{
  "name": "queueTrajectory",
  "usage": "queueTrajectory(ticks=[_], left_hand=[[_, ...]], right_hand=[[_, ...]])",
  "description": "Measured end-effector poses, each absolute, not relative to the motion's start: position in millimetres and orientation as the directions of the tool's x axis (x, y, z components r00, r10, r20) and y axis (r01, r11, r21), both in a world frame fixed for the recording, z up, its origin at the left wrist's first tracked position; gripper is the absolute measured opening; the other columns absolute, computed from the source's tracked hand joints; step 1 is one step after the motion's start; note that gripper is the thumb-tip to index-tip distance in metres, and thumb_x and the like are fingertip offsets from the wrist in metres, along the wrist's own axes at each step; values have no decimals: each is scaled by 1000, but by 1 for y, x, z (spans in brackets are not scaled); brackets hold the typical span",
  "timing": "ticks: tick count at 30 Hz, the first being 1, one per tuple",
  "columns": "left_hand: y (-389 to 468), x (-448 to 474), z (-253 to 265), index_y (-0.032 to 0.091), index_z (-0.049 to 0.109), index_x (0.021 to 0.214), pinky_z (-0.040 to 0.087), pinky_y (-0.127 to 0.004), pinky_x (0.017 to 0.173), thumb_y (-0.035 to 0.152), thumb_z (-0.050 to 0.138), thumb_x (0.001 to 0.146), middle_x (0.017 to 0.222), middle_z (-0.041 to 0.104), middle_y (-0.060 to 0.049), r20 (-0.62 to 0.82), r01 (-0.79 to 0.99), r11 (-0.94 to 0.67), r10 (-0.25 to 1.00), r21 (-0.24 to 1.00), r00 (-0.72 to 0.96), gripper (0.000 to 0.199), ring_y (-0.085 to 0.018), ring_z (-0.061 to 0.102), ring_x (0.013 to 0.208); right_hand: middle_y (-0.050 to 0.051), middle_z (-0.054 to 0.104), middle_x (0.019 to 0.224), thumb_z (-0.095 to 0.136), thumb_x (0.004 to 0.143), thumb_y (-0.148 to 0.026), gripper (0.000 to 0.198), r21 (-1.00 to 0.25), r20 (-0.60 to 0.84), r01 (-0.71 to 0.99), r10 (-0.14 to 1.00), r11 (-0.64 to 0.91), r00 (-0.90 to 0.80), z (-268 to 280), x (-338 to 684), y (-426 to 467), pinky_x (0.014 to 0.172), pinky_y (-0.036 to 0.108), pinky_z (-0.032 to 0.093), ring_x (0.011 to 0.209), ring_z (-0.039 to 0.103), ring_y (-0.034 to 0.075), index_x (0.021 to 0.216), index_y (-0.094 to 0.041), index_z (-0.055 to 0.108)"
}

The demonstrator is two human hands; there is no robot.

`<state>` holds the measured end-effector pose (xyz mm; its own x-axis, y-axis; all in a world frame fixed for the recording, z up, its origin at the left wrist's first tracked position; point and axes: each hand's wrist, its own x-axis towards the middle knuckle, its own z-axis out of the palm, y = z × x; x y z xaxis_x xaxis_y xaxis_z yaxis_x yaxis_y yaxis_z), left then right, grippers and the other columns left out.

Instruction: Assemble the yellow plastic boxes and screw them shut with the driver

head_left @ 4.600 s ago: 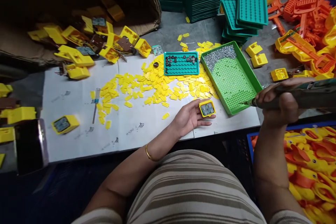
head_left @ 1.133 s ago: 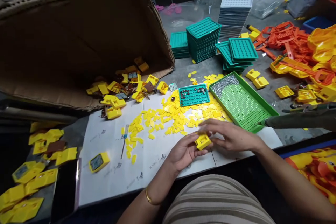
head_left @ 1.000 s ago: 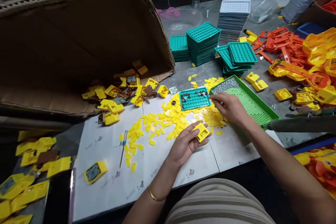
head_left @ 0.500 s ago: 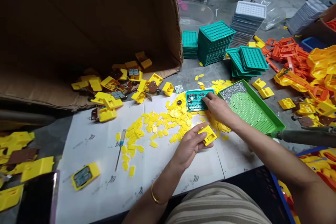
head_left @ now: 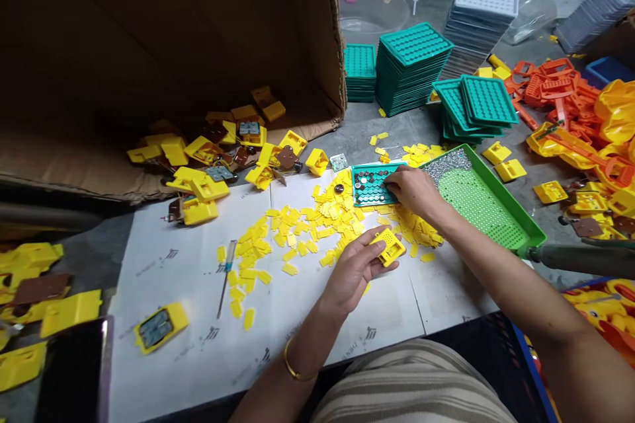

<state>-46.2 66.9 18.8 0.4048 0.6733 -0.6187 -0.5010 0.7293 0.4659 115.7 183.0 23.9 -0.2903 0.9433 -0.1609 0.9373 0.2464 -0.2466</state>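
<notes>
My left hand point(head_left: 354, 269) is closed around a yellow plastic case point(head_left: 388, 247) with an open compartment and small holes, held above the white sheet. My right hand point(head_left: 415, 190) reaches to a teal tray point(head_left: 370, 197) that carries several small dark and silvery round pieces. Its fingertips are pressed together at the tray's right part; what they pinch, if anything, is hidden. Small flat yellow pieces point(head_left: 337, 211) lie heaped around the tray. Right of that hand is a green tray point(head_left: 501, 208) with tiny silvery parts point(head_left: 449, 164) at its far end.
Stacks of teal trays point(head_left: 414, 69) and white trays point(head_left: 479, 26) stand at the back. A large cardboard box point(head_left: 278, 26) opens at left, with yellow cases point(head_left: 201, 185) spilling out. A screwdriver point(head_left: 225, 277) lies on the sheet. Orange parts point(head_left: 558, 89) are piled at right.
The view has shifted slightly. My right hand stays at the teal tray, its fingers moved a little over the pieces. My left hand still holds the yellow case, nearly unmoved.
</notes>
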Motion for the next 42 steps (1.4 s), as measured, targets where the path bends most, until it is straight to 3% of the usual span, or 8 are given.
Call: queueTrajectory(ticks=[9,14,23,27,29,31,35,42], left_hand=[[68,-48,15,13,59,119,58,-29,73,19,65,80,115,68,-15,-625,-495,723,680,483,383,39,-25,68,101],[69,-50,15,13,58,120,58,-28,71,19,64,81,116,68,-14,-614,-510,708,694,488,376,40,-24,69,99],[74,-52,15,14,61,110,57,-29,69,21,66,79,105,70,-10,-615,-593,639,735,490,285,33,-21,71,85],[76,-53,10,12,61,103,51,-22,55,23,68,76,88,67,-6,-620,-623,558,771,548,146,30,-16,68,72],[76,-53,8,13,60,103,53,-24,61,20,70,73,91,66,-5,-597,-643,521,793,561,122,32,-15,67,75],[76,-52,7,15,58,103,55,-28,70,19,72,71,97,65,-4,-572,-660,495,811,566,118,36,-15,67,80],[75,-49,8,17,52,101,55,-35,80,20,76,66,91,65,0,-548,-661,454,833,597,78,42,-13,66,77],[72,-47,10,19,49,99,56,-36,81,26,80,62,75,64,4,-526,-592,422,850,686,-4,48,-14,67,75]], right_hand=[[0,74,86,66,82,-20,10,-545,-189,828,942,133,-276,33,124,179,71,25,44,77,65,16,88,-21,74],[3,74,93,64,84,-23,21,-419,-171,886,941,199,-292,25,120,188,70,26,44,82,66,18,103,-22,73],[10,73,88,59,83,-19,16,-267,-180,936,942,230,-283,28,114,193,64,32,40,80,65,25,86,-19,75],[4,73,82,68,80,-26,12,-624,-103,770,964,130,-246,31,118,170,66,31,45,73,65,19,87,-19,74],[4,73,83,70,80,-29,13,-808,-22,575,968,129,-249,32,117,150,65,29,48,72,65,17,87,-18,73],[3,73,83,67,82,-29,13,-847,98,482,957,224,-273,32,112,128,64,27,50,73,65,15,90,-19,72],[3,70,84,57,91,-25,13,-643,267,619,889,451,-371,26,98,100,62,24,46,74,64,14,93,-19,69],[3,65,76,51,94,-25,20,-333,249,807,871,488,-424,26,93,95,49,25,31,66,59,14,85,-18,68]])
